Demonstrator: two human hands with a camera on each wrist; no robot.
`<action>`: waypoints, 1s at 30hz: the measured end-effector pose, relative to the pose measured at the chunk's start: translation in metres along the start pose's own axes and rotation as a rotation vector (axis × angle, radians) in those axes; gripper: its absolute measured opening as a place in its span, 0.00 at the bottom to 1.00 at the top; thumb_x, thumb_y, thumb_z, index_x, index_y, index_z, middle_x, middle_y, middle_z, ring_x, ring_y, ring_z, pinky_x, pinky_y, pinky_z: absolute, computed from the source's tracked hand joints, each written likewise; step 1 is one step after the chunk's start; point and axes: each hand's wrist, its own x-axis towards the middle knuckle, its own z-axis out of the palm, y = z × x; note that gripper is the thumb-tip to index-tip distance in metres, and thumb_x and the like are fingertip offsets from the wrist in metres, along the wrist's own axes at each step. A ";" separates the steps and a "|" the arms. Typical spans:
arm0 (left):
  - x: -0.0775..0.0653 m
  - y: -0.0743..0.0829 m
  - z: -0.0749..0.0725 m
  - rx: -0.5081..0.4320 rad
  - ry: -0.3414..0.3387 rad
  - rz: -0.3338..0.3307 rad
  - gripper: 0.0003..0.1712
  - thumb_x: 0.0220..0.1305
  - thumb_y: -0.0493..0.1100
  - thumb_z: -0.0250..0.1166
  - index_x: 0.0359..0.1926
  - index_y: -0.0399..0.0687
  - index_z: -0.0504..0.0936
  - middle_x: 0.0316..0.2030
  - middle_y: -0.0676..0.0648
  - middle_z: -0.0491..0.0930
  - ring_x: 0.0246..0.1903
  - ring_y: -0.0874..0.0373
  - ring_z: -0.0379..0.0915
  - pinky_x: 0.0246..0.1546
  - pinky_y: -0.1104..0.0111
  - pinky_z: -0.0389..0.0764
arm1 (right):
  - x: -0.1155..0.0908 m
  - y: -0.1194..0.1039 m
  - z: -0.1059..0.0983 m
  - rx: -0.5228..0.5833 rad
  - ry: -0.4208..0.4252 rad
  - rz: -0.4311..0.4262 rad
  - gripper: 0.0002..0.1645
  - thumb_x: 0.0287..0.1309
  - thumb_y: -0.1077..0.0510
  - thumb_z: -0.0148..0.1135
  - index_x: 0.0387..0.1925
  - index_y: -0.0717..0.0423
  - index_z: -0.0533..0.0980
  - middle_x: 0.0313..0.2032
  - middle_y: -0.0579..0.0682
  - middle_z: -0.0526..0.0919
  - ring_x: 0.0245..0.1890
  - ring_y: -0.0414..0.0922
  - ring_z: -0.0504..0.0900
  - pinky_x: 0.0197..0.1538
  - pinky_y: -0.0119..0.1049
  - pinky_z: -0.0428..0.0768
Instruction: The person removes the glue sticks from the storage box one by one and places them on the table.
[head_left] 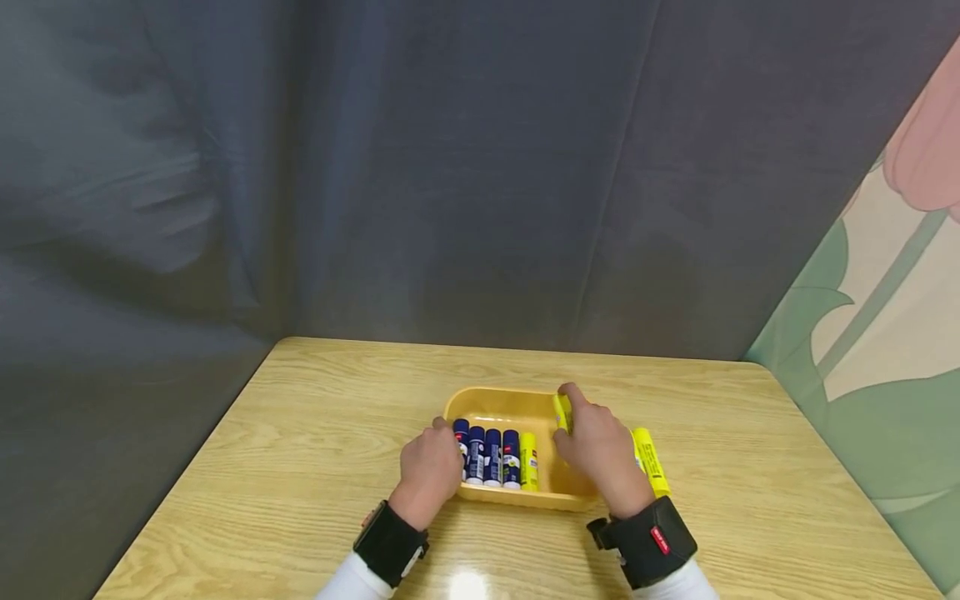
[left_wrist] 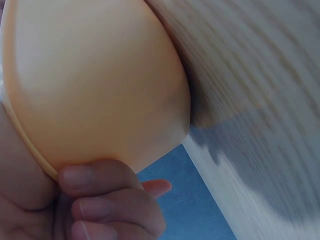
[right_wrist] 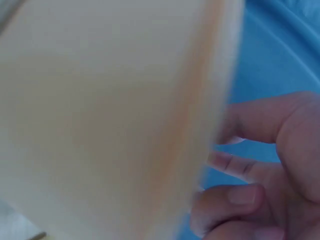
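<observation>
A yellow plastic tray (head_left: 517, 497) sits on the table. My left hand (head_left: 432, 461) grips its left end, with fingers (left_wrist: 107, 175) curled at the rim in the left wrist view. Several navy-blue glue sticks (head_left: 492, 457) with white ends stand in a row along the tray's left part, and a yellow glue stick (head_left: 528, 462) is beside them. Over the tray's right part, my right hand (head_left: 600, 446) pinches another yellow glue stick (head_left: 562, 414) between thumb and fingers. In the right wrist view the blurred tray wall (right_wrist: 100, 125) hides that stick.
Right of the tray, partly behind my right wrist, a yellow glue stick (head_left: 651, 462) lies on the wooden table (head_left: 300, 467). A dark grey curtain (head_left: 480, 167) hangs behind the table, and a flower-patterned cloth (head_left: 885, 333) borders the right side.
</observation>
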 end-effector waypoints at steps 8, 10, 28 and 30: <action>-0.001 0.000 -0.002 -0.008 -0.016 0.008 0.13 0.65 0.40 0.63 0.41 0.32 0.74 0.24 0.39 0.78 0.23 0.47 0.81 0.21 0.57 0.79 | -0.005 0.003 -0.017 -0.013 0.021 -0.012 0.34 0.58 0.59 0.64 0.66 0.50 0.65 0.34 0.58 0.80 0.24 0.49 0.74 0.24 0.38 0.69; -0.001 0.000 -0.001 -0.009 -0.019 0.006 0.13 0.66 0.40 0.63 0.41 0.31 0.74 0.24 0.39 0.78 0.23 0.47 0.81 0.21 0.58 0.79 | -0.008 0.005 -0.021 -0.015 0.023 -0.021 0.34 0.58 0.60 0.64 0.66 0.51 0.65 0.32 0.58 0.79 0.23 0.49 0.73 0.23 0.38 0.69; 0.000 0.000 0.000 -0.012 -0.029 0.005 0.13 0.66 0.40 0.62 0.42 0.32 0.74 0.25 0.40 0.79 0.24 0.48 0.81 0.22 0.57 0.79 | -0.019 0.020 -0.044 0.043 0.029 -0.025 0.34 0.60 0.60 0.60 0.67 0.52 0.62 0.23 0.53 0.74 0.17 0.46 0.70 0.21 0.36 0.67; 0.000 0.000 0.000 -0.011 -0.034 -0.001 0.13 0.66 0.40 0.62 0.43 0.31 0.74 0.25 0.40 0.79 0.24 0.48 0.82 0.22 0.57 0.79 | -0.020 0.021 -0.045 0.044 0.015 -0.016 0.34 0.61 0.60 0.60 0.67 0.51 0.61 0.23 0.53 0.73 0.17 0.47 0.70 0.21 0.37 0.67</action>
